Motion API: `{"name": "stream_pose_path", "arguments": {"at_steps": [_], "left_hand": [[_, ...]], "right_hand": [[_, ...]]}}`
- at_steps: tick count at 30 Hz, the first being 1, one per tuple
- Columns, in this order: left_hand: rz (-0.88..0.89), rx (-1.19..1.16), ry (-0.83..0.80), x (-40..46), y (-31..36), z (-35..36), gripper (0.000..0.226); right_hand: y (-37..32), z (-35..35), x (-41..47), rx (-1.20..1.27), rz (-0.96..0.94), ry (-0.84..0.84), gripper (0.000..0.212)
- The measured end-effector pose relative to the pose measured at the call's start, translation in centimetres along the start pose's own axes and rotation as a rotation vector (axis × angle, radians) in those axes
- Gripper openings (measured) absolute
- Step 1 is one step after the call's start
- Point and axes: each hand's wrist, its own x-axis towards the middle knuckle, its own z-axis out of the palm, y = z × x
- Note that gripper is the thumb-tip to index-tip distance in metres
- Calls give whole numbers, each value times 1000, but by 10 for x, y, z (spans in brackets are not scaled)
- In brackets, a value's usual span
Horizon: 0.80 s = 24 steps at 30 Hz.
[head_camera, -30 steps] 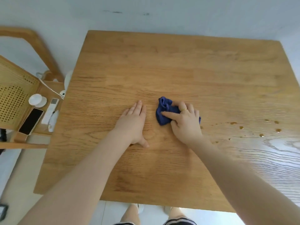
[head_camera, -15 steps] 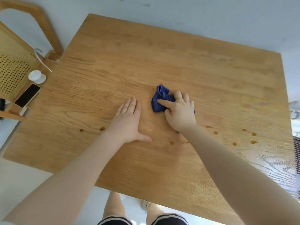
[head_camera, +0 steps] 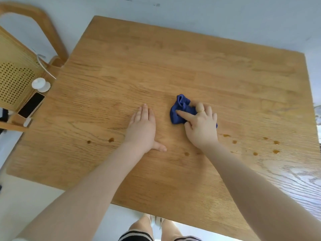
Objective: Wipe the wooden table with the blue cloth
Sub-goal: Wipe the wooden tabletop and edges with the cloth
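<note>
The bunched blue cloth (head_camera: pixel 180 108) lies near the middle of the wooden table (head_camera: pixel 173 63). My right hand (head_camera: pixel 201 126) lies on top of it, fingers curled round the fabric and the index finger stretched across it; part of the cloth is hidden under the palm. My left hand (head_camera: pixel 143 126) rests flat on the wood just left of the cloth, fingers straight and thumb out to the right. Several brown drops (head_camera: pixel 234 142) dot the surface to the right of my right wrist, one drop (head_camera: pixel 186 153) sits between my forearms, and two more drops (head_camera: pixel 111 140) lie left of my left wrist.
A wooden chair with a cane back (head_camera: pixel 15 79) stands at the table's left side. On its seat lie a black phone (head_camera: pixel 31 105) and a small white round object (head_camera: pixel 40 84). A pale wall runs behind the far edge. My legs show below the near edge.
My right hand and the cloth shifted slightly over the wood. The head view swung, bringing the drops on the left into sight. My left hand stays flat in place.
</note>
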Motion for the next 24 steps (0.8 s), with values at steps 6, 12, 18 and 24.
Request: {"name": "stream_pose_path", "arguments": {"at_steps": [6, 12, 18, 24], "left_hand": [[16, 23, 32, -1, -2, -2, 136], [16, 26, -2, -1, 1, -5, 138], [52, -23, 19, 2, -4, 0, 135], [77, -64, 67, 2, -10, 6, 136]], "right_hand": [[-3, -6, 2, -71, -173, -129, 47], [-24, -7, 41, -115, 276, -63, 47], [-39, 1, -44, -38, -71, -124, 49], [0, -4, 21, -92, 229, 7, 47]]}}
